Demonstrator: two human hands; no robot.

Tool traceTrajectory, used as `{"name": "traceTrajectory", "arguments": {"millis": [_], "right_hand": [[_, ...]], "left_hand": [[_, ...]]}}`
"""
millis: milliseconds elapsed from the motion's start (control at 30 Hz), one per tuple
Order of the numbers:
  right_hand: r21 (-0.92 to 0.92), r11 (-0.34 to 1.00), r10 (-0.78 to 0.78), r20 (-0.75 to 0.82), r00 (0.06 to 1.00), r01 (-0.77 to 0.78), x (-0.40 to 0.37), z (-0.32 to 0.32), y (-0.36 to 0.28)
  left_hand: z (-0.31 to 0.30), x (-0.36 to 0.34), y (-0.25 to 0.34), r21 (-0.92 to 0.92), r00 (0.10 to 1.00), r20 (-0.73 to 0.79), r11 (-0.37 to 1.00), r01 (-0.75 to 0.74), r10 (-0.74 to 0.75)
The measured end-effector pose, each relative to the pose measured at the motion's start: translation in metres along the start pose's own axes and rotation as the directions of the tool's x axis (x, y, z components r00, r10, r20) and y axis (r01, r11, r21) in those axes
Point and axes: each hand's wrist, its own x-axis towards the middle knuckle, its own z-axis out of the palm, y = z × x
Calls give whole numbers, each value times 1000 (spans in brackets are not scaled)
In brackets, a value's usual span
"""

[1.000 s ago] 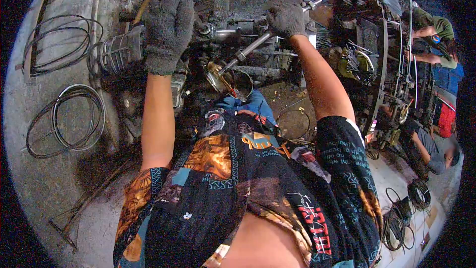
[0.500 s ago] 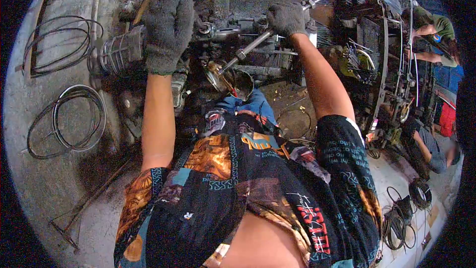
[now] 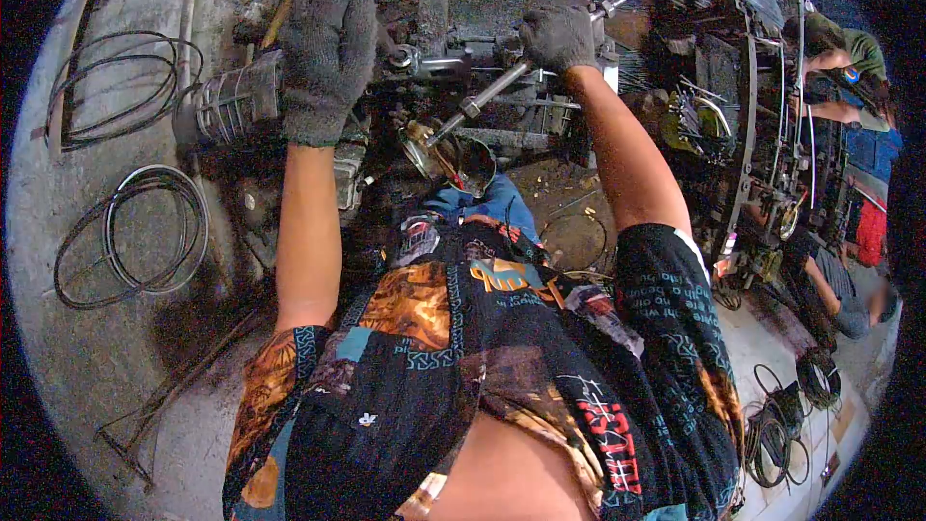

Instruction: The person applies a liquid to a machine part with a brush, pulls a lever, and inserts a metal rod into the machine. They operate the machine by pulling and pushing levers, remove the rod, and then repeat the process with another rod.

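Observation:
My right hand (image 3: 559,39), in a dark grey knit glove, is wrapped round a shiny metal bar (image 3: 499,88). The bar slants from a round metal fitting (image 3: 422,140) near my lap up past the hand to the upper right, with a nut-like collar partway along. My left hand (image 3: 328,53), gloved the same way, is closed at the left of a greasy machine, its fingers bent over; whatever lies under them is hidden. Between the hands runs a horizontal metal cylinder (image 3: 439,65) on the machine. Below the bar sits an open round metal container (image 3: 473,166).
Coils of wire (image 3: 154,232) lie on the floor at left, beside a ribbed motor housing (image 3: 227,104). A bundle of metal rods (image 3: 699,116) stands at right, near a long machine frame (image 3: 748,135). Another person (image 3: 849,63) works at far right; dark cables (image 3: 772,425) lie lower right.
Both hands keep nearly the same places, the right still round the bar. The view shifts very slightly.

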Motion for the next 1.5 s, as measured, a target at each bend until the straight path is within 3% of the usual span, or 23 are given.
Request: {"name": "traceTrajectory", "arguments": {"millis": [267, 333, 567, 633, 867, 967, 1033, 1067, 1133, 1300, 1500], "right_hand": [[-7, 1000, -29, -43, 999, 29, 1, 1, 1], [-37, 999, 10, 52, 999, -8, 3, -3, 1], [1, 999, 46, 66, 997, -46, -1, -3, 0], [14, 1000, -7, -18, 1000, 8, 0, -3, 0], [55, 998, 41, 33, 999, -43, 1, -6, -2], [-14, 1000, 4, 9, 1000, -3, 0, -6, -1], [62, 996, -49, -182, 982, 61, -1, 6, 3], [64, 996, -49, -181, 982, 61, 0, 8, 2], [-8, 1000, -13, -30, 999, 13, 2, 10, 4], [15, 999, -28, -89, 996, 30, 1, 0, -2], [14, 999, -31, -144, 989, 34, 1, 5, 0]], "left_hand": [[8, -2, -8, 19, 1000, 22, 1000, 16, -17], [10, -4, -11, 27, 1000, 23, 999, 17, -18], [4, 4, 4, -14, 1000, -5, 1000, -23, 23], [3, 4, 4, -8, 1000, 9, 1000, -9, 9], [7, -1, -4, 46, 999, 46, 999, 26, -28], [5, 3, 3, 22, 1000, 23, 1000, -5, 5], [6, 0, -1, 30, 999, 36, 999, 17, -18], [6, -2, -3, 36, 998, 53, 999, 39, -41], [6, -3, -6, 18, 999, 43, 1000, 23, -24], [3, 0, -2, -33, 1000, 0, 999, -28, 28], [7, -4, -9, 45, 999, 35, 998, 35, -36]]}}
